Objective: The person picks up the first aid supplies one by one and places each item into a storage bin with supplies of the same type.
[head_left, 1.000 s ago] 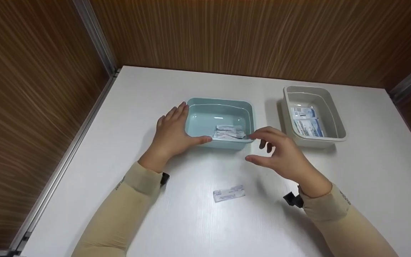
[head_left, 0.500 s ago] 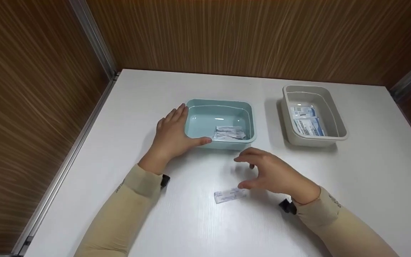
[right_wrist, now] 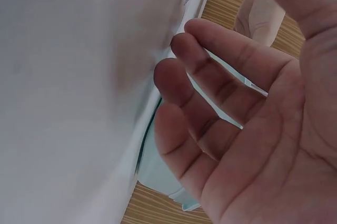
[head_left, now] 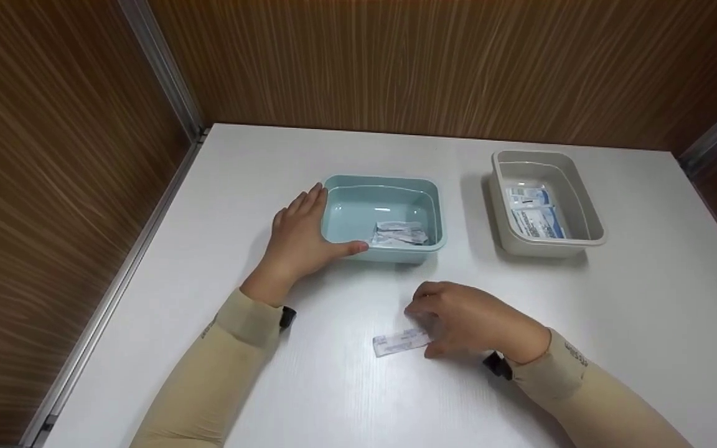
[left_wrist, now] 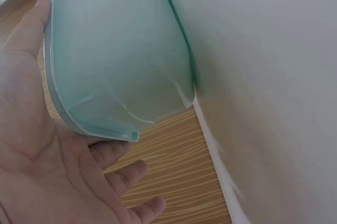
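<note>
In the head view a small, narrow white paper packet [head_left: 399, 343] with bluish print lies flat on the table. Around its right end, thumb and fingers apart, is my right hand [head_left: 467, 320]; the right wrist view shows bent fingers [right_wrist: 210, 87] not closed on anything. My left hand [head_left: 299, 239] rests against the left front corner of a light blue plastic box [head_left: 389, 180]. Its thumb lies along the front rim and its fingers reach up the left side. Several similar packets [head_left: 399, 233] lie in the box's right front part.
A beige plastic box [head_left: 582, 205] stands at the back right, holding blue-and-white packets [head_left: 538, 222]. Wood-grain panels [head_left: 358, 62] rise behind the white table [head_left: 259, 386] and along its left side. A metal strip [head_left: 116, 292] runs along the left edge.
My right hand has moved from the blue box's right front corner down toward me, to the packet on the table. The left hand stays on the box.
</note>
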